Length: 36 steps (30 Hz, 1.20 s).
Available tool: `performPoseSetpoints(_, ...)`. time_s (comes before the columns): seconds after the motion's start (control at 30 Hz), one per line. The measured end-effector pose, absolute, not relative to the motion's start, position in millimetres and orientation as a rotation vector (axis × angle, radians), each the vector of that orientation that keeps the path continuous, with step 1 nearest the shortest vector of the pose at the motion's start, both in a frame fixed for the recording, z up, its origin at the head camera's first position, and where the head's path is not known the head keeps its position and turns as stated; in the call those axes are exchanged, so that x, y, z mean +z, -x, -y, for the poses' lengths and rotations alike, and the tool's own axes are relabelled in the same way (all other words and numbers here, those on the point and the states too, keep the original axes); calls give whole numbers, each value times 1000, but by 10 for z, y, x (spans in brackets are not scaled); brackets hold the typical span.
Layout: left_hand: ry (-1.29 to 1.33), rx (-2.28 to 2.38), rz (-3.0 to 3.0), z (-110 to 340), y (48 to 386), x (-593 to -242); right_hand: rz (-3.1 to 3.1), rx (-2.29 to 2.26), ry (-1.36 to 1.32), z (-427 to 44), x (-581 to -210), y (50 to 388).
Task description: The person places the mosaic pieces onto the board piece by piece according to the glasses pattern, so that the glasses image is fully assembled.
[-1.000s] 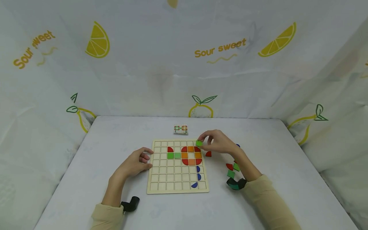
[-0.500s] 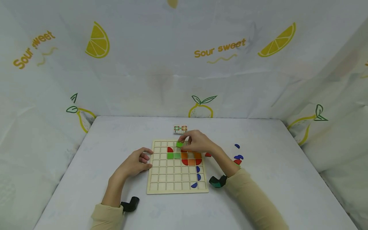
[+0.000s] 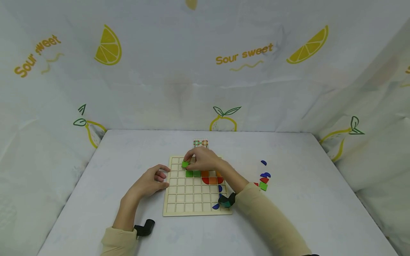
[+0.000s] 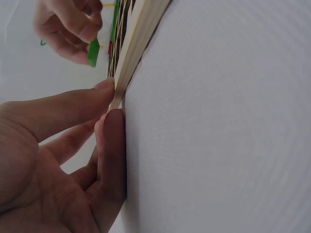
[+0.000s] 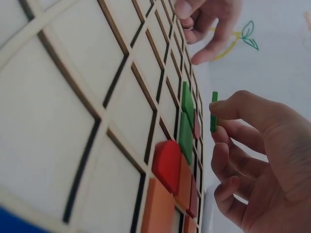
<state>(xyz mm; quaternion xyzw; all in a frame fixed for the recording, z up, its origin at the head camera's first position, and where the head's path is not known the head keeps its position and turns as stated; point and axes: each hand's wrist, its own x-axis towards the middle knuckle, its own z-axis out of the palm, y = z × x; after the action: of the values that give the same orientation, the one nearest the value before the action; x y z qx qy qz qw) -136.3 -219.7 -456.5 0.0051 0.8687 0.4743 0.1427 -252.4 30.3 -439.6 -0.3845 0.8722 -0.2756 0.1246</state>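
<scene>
In the head view my right hand [image 3: 206, 159] pinches a bright green square tile [image 3: 184, 164] over the upper left of the gridded wooden board [image 3: 180, 189]. The right wrist view shows this tile [image 5: 214, 111] edge-on between thumb and fingers, raised off the board. My left hand [image 3: 147, 184] rests at the board's left side; in the left wrist view its fingertips touch the wooden edge [image 4: 131, 53]. Two green tiles [image 5: 186, 138] lie side by side in cells, next to orange [image 5: 158, 206] and red pieces [image 5: 167, 165]. My right hand partly hides that row from the head camera.
Behind the board lies a small pattern card [image 3: 200, 143]. Loose pieces lie right of my right forearm: blue half-rounds [image 3: 263, 163], a red piece [image 3: 264, 180] and a green square [image 3: 263, 186]. Several blue pieces sit at the board's lower right [image 3: 216, 206].
My right hand has moved left across the board with the green square, from its upper right corner to its upper left part. The left hand has stayed at the left edge.
</scene>
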Motion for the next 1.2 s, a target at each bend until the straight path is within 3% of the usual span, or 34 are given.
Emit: performPoseSetpoints(1.2, -15, 1349, -2520, 2181, 1355, -4547, -2484, -638, 1285, -160, -4482, 2523)
